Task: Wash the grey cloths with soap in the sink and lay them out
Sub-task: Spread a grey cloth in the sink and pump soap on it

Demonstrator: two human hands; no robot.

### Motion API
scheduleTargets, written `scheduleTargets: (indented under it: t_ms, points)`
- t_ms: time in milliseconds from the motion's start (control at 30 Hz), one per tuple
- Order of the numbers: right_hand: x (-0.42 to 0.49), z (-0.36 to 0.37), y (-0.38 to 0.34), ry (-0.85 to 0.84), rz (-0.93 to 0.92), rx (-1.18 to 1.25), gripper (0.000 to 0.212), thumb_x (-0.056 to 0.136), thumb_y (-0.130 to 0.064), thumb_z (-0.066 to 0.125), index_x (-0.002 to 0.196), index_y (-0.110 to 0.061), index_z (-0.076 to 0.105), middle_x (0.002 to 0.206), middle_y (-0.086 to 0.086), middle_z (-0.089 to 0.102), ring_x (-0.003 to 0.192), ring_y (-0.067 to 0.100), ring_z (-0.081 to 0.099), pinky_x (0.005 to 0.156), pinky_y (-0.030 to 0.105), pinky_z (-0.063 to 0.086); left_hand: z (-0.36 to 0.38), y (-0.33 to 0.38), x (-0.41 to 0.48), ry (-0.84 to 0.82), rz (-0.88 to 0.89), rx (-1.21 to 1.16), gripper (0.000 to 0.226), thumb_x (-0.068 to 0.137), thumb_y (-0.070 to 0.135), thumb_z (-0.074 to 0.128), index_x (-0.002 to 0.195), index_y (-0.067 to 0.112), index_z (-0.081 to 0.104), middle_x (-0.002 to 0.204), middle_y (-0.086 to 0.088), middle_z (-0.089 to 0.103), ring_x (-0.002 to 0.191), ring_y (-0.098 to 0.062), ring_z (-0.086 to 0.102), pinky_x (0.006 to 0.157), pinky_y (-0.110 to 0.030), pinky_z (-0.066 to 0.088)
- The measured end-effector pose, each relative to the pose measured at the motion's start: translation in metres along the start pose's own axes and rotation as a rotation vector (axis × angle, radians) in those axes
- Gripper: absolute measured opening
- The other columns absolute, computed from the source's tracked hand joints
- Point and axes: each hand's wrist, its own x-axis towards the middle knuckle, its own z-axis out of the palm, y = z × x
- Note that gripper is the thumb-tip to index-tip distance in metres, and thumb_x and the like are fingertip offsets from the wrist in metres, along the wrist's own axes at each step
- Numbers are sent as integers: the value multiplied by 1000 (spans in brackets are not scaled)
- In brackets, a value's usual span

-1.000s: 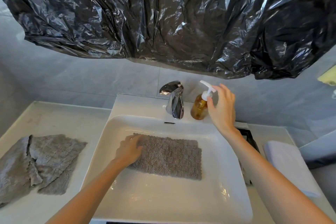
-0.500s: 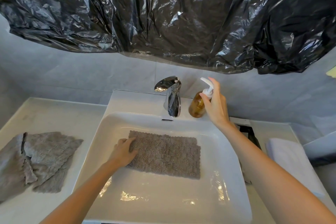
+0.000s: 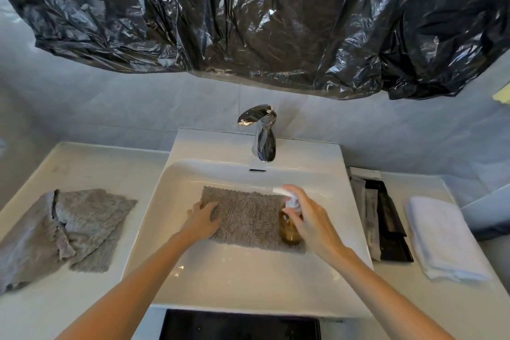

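A grey cloth (image 3: 248, 215) lies flat in the white sink (image 3: 193, 279). My left hand (image 3: 202, 218) rests on the cloth's left edge with its fingers spread over it. My right hand (image 3: 309, 218) grips an amber soap bottle (image 3: 288, 229) with a white pump, held over the right end of the cloth. More grey cloths (image 3: 66, 229) lie crumpled on the counter to the left of the sink.
A chrome tap (image 3: 262, 132) stands behind the basin. Dark and white sachets (image 3: 383, 218) and a folded white towel (image 3: 441, 237) lie on the counter at the right. A black plastic sheet (image 3: 262, 22) hangs across the wall above.
My right hand has taken the soap bottle from beside the tap and brought it down over the cloth in the sink. My left hand stays on the cloth.
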Motion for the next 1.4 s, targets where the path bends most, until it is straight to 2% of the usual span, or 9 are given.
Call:
scheduleTargets:
  t_ms: [233, 367, 500, 633, 767, 900, 1067, 1200, 1400]
  points:
    - [3, -13, -16, -57, 29, 134, 20, 100, -38, 45, 116, -33, 55, 105, -10, 64, 88, -1, 59, 70, 12, 45, -4, -1, -6, -4, -33, -19, 61, 94, 32, 52, 149, 29, 28, 150, -20, 26, 140, -36, 22, 114, -40, 21]
    - [34, -17, -28, 31, 327, 300, 46, 105, -40, 24, 108, -19, 65, 103, 6, 65, 88, 15, 60, 76, 28, 39, -5, 2, -11, -12, -27, -14, 60, 94, 29, 52, 149, 25, 28, 149, -20, 28, 140, -35, 23, 114, -38, 22]
    - [55, -3, -39, -34, 462, 184, 52, 106, -32, 19, 109, -6, 64, 99, 10, 62, 92, 24, 62, 83, 32, 39, -5, 2, -7, -29, -51, -41, 60, 93, 31, 51, 149, 27, 28, 151, -20, 25, 139, -38, 23, 114, -43, 24]
    - [59, 4, -42, -128, 480, -72, 28, 103, -16, 29, 107, 0, 52, 109, 16, 65, 102, 33, 61, 84, 36, 47, -5, 2, -9, -40, -57, -50, 60, 95, 32, 49, 150, 28, 25, 152, -20, 21, 140, -40, 20, 114, -44, 23]
    - [63, 0, -41, -85, 520, -20, 36, 103, -13, 25, 74, -9, 46, 77, 7, 67, 61, 9, 52, 53, 12, 37, -4, 4, -10, -30, -50, -61, 59, 96, 32, 47, 150, 27, 25, 152, -20, 17, 141, -40, 15, 113, -44, 21]
    - [69, 3, -31, -57, 528, 43, 49, 104, -18, 24, 67, -6, 55, 59, 1, 62, 58, 10, 57, 81, 26, 43, -2, 6, -6, -27, -43, -66, 57, 96, 30, 46, 149, 27, 27, 151, -20, 19, 140, -41, 15, 113, -45, 22]
    - [62, -2, -33, -42, 496, -19, 43, 105, -15, 22, 64, -15, 36, 63, -2, 45, 58, 11, 41, 54, 13, 34, -1, 9, -8, -40, -48, -66, 56, 97, 29, 44, 150, 27, 25, 152, -21, 16, 141, -42, 11, 113, -47, 21]
    - [63, 1, -37, 10, 505, -26, 47, 104, -16, 24, 60, -11, 42, 63, 2, 55, 58, 10, 43, 73, 27, 34, -1, 6, -10, -47, -44, -64, 59, 94, 30, 49, 149, 27, 27, 153, -19, 17, 141, -39, 15, 114, -45, 21]
    - [65, 28, -38, 115, 428, -63, 49, 98, -32, 26, 66, -12, 58, 75, 5, 67, 74, 28, 57, 70, 36, 45, -6, -7, -13, -99, -35, -80, 68, 85, 45, 54, 147, 30, 31, 151, -15, 29, 138, -35, 29, 114, -46, 28]
